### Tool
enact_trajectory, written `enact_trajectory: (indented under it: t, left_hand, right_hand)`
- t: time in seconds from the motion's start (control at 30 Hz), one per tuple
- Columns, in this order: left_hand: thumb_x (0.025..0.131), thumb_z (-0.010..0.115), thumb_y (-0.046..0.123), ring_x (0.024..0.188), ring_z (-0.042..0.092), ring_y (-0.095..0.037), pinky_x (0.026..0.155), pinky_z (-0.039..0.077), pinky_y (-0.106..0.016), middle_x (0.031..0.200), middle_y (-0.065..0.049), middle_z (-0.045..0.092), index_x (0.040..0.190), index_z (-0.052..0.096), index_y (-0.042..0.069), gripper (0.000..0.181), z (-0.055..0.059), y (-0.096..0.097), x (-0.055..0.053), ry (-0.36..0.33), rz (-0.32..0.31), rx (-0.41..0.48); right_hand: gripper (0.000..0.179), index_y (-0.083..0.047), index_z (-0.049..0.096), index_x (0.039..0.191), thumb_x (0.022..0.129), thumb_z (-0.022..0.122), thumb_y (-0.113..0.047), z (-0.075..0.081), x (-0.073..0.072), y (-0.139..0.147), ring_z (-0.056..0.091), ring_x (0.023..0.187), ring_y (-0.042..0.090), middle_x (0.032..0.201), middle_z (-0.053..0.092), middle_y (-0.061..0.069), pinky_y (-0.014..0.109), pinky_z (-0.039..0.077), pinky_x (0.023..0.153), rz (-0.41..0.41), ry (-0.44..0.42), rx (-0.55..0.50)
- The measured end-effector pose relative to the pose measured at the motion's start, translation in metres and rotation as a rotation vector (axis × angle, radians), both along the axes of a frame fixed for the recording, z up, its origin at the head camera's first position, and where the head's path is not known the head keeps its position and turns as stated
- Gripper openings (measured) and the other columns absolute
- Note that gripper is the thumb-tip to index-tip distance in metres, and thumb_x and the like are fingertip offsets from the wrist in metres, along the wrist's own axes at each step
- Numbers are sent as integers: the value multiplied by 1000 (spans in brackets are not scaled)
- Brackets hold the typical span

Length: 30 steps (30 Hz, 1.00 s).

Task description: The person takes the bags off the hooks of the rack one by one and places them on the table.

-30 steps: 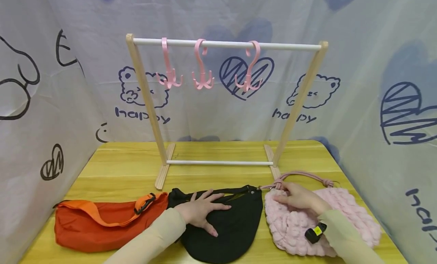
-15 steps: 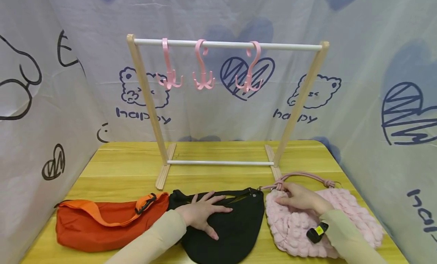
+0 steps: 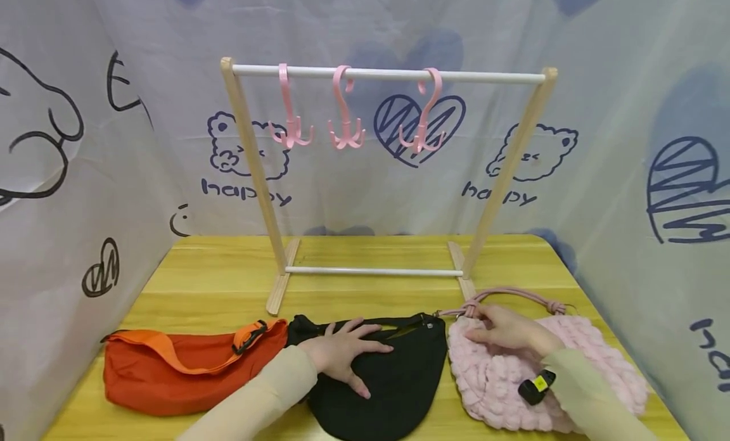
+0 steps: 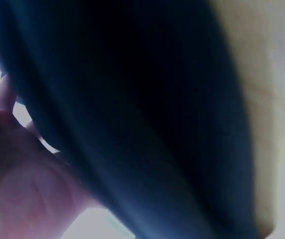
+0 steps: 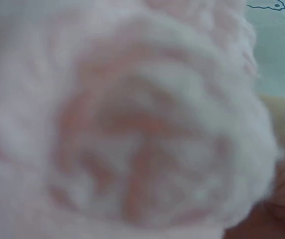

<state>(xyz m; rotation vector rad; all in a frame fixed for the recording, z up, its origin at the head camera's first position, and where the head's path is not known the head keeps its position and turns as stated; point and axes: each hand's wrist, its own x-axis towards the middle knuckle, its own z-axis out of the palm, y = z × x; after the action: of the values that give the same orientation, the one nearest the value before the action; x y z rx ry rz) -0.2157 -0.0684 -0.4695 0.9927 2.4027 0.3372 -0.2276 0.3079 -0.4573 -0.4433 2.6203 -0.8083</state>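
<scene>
My left hand (image 3: 342, 352) lies with spread, mostly straight fingers on a black cloth bag (image 3: 393, 390), near its top edge. In the left wrist view the dark cloth (image 4: 132, 124) fills most of the picture, with part of the palm (image 4: 28, 194) at the left. On the right, a pink chunky-knit bag (image 3: 490, 384) lies under my right hand (image 3: 510, 330). Thumb and forefinger are apart, near the knot of its pink strap (image 3: 513, 290). Blurred pink knit (image 5: 147, 129) covers the right wrist view. To the left, an orange-red bag (image 3: 188, 387) lies with its strap and black buckle up.
A wooden rack (image 3: 251, 156) with a white top bar (image 3: 388, 74) stands behind the bags. From the bar hang three pink claw hooks (image 3: 345, 121). The yellow wood-grain table (image 3: 365, 251) is bordered by printed white cloth (image 3: 336, 194).
The whole head view has shifted slightly, so everything sits a little farther right in the picture. Both hands keep their places on the bags.
</scene>
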Motion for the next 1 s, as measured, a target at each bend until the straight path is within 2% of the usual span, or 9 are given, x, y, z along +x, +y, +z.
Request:
enact_trajectory:
  t: [0.13, 0.23, 0.33, 0.43, 0.6, 0.77, 0.87, 1.0]
  left_hand:
    - [84, 74, 57, 158, 12, -31, 116, 21, -73, 170, 4, 16, 152, 38, 48, 77, 5, -5, -5, -26, -21, 20]
    - [89, 68, 58, 157, 15, -32, 117, 19, -72, 170, 2, 16, 154, 35, 45, 74, 12, -11, -12, -38, -19, 50]
    - [92, 64, 59, 157, 18, -35, 119, 16, -71, 170, -1, 18, 156, 35, 39, 73, 24, -19, -19, -21, 16, 76]
    - [95, 62, 55, 155, 23, -37, 120, 21, -66, 169, -7, 22, 156, 37, 29, 71, 39, -30, -26, 3, 54, 107]
    - [97, 62, 50, 150, 35, -37, 120, 31, -56, 164, -13, 33, 154, 42, 19, 68, 65, -54, -34, 67, 129, 135]
    - [97, 60, 52, 145, 41, -40, 118, 34, -57, 158, -16, 42, 151, 46, 14, 68, 86, -85, -41, 153, 178, 107]
    - [98, 59, 52, 146, 38, -45, 118, 31, -61, 158, -21, 41, 151, 46, 11, 68, 96, -104, -46, 179, 220, 87]
    - [100, 57, 51, 145, 36, -50, 116, 31, -65, 159, -27, 36, 154, 42, 9, 70, 106, -127, -50, 243, 293, 102]
  right_hand:
    - [34, -6, 62, 113, 95, 70, -35, 5, 0, 0, 51, 83, 17, 96, 59, 5, 28, 41, 71, 46, 30, -13]
    - [31, -6, 65, 110, 96, 68, -33, 16, -1, 0, 56, 88, 19, 102, 64, 8, 31, 49, 75, 88, 131, 13]
    - [33, -5, 66, 113, 96, 68, -34, 32, -3, 0, 62, 100, 26, 111, 67, 13, 42, 54, 83, 64, 210, 52]
    - [34, -1, 66, 114, 97, 68, -30, 45, -7, 2, 64, 104, 34, 113, 67, 20, 50, 55, 86, 39, 267, 58]
    - [30, 3, 64, 112, 97, 68, -23, 59, -13, 14, 63, 103, 39, 113, 67, 23, 55, 53, 89, 19, 392, 68]
    - [41, 4, 59, 123, 100, 64, -30, 73, -14, 26, 60, 112, 43, 123, 62, 27, 59, 50, 93, -52, 426, 143]
    - [48, 7, 56, 127, 101, 61, -32, 80, -15, 30, 55, 119, 48, 128, 58, 32, 62, 47, 96, -78, 468, 183]
    - [54, 9, 53, 132, 100, 62, -34, 84, -19, 35, 50, 122, 52, 131, 54, 35, 67, 44, 97, -109, 575, 213]
